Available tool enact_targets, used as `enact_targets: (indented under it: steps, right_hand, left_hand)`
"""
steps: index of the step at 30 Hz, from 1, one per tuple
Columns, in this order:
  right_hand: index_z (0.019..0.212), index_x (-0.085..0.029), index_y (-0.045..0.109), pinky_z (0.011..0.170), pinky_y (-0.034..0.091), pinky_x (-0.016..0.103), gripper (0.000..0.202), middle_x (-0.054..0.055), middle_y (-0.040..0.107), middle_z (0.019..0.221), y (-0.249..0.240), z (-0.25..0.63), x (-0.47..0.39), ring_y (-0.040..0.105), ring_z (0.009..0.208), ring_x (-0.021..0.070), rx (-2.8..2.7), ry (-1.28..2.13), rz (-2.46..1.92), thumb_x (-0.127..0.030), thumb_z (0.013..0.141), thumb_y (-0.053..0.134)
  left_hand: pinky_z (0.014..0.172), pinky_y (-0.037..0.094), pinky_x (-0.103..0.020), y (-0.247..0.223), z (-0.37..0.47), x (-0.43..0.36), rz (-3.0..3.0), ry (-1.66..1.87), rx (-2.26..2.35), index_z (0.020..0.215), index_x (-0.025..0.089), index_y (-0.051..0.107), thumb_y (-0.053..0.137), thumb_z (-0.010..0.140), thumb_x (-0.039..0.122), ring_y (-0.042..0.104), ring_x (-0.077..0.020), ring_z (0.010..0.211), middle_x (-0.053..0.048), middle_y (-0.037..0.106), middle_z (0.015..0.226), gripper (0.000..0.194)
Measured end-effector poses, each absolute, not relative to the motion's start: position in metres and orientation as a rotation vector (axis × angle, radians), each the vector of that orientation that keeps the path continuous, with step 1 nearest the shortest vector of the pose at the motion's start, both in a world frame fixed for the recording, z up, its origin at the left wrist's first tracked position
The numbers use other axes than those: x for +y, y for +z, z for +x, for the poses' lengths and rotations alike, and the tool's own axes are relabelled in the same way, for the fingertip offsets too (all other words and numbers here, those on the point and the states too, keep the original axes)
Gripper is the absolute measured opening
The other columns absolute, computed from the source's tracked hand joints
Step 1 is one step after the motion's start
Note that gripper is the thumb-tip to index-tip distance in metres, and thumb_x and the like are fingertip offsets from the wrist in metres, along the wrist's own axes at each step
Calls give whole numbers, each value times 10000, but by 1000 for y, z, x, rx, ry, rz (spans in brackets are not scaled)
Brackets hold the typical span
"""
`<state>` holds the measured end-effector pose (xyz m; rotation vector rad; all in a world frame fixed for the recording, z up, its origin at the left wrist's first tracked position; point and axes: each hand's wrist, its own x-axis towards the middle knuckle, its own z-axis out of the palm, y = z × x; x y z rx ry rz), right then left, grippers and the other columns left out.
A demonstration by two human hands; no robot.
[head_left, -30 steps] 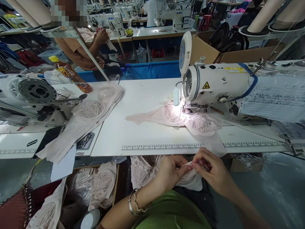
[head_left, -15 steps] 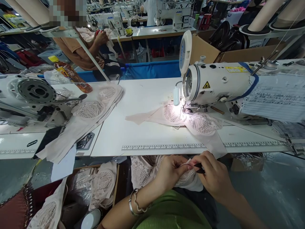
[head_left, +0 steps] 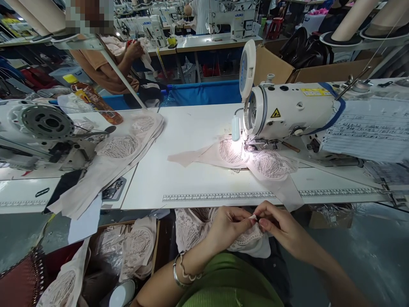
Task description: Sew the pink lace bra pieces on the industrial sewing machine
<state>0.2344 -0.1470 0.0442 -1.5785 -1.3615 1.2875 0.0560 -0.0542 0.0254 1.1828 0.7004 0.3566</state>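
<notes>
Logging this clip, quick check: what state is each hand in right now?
Left hand: closed, pinching the edge of the pale lace piece.
Right hand: closed around a small dark object at that edge; too hidden to identify.

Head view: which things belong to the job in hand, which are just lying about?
In the job: lace garment, pinched by left hand, right hand at its edge; probably sewing machine and lace piece beneath.

Apparently lying about: bottle, cardboard box, black bag.

The handled lace garment (head_left: 245,242) is pale pink with a veined openwork pattern. The sewing machine (head_left: 287,106) is white, banded blue. The counter (head_left: 191,181) is white with black ruler markings (head_left: 217,198).
</notes>
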Motion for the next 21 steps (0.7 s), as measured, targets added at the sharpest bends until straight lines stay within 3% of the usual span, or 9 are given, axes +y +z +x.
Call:
enact_targets:
  steps: [6, 13, 17, 21]
  right_hand:
    - [948, -240, 530, 563, 330, 261, 325, -34, 516, 709, 39, 227, -142, 448, 623, 143, -1254, 1360, -1460, -559, 1009, 519]
    - [1013, -245, 562, 516, 326, 250, 346, -57, 461, 630, 35, 228, -142, 424, 547, 133, -1181, 1091, -1502, -588, 998, 519]
    - [892, -245, 610, 469, 279, 251, 422, -70, 371, 577, 20, 239, -152, 344, 476, 120, -1283, 1021, -1499, -646, 976, 506]
    - [946, -236, 670, 523, 385, 250, 272, -35, 548, 624, -4, 244, -170, 541, 555, 156, -1525, 1220, -1682, -503, 950, 619]
  left_hand:
    - [538, 304, -224, 24, 55, -53, 1240, 341, 694, 651, 109, 743, 715, 762, 353, 432, -90, 549, -13, 615, 584, 270]
    - [536, 326, -227, 21, 53, -53, 1250, 356, 722, 774, 101, 796, 720, 790, 416, 465, -104, 557, -44, 664, 633, 325]
    - [576, 400, -235, 24, 50, -49, 1208, 416, 734, 828, 122, 820, 745, 799, 474, 559, -141, 625, -76, 716, 694, 361]
    - [587, 444, -241, 23, 50, -44, 1161, 457, 751, 822, 130, 824, 773, 773, 528, 592, -157, 634, -89, 732, 704, 404]
